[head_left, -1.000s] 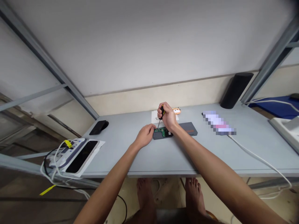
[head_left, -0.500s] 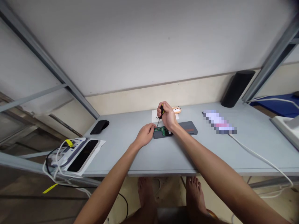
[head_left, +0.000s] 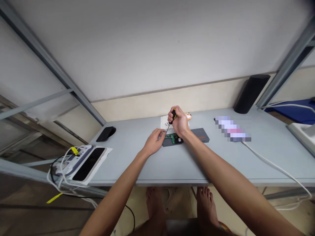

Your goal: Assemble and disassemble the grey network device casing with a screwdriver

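My right hand [head_left: 180, 121] is wrapped round the black and yellow handle of a screwdriver [head_left: 174, 114]. The shaft slants down to the left, its tip near the left end of a green circuit board [head_left: 173, 138]. That board lies in a flat grey case [head_left: 200, 135], partly hidden by my right wrist. At the case's left end is my left hand [head_left: 155, 141], thumb and index finger close together near the screwdriver tip; whether they pinch something is too small to tell. Behind the case, small dark bits lie on a white sheet [head_left: 163, 122].
An orange and white item [head_left: 188, 116] is behind my right hand. To the right are a lit phone [head_left: 231, 128] on a white cable and a black cylinder [head_left: 251, 94]. On the left lie a black object [head_left: 106, 134], a dark phone [head_left: 89, 164] and a power strip [head_left: 78, 160] with cables.
My right hand has shifted slightly right and the screwdriver leans more. My left fingers now reach a little further over the case's left end. The view has moved slightly.
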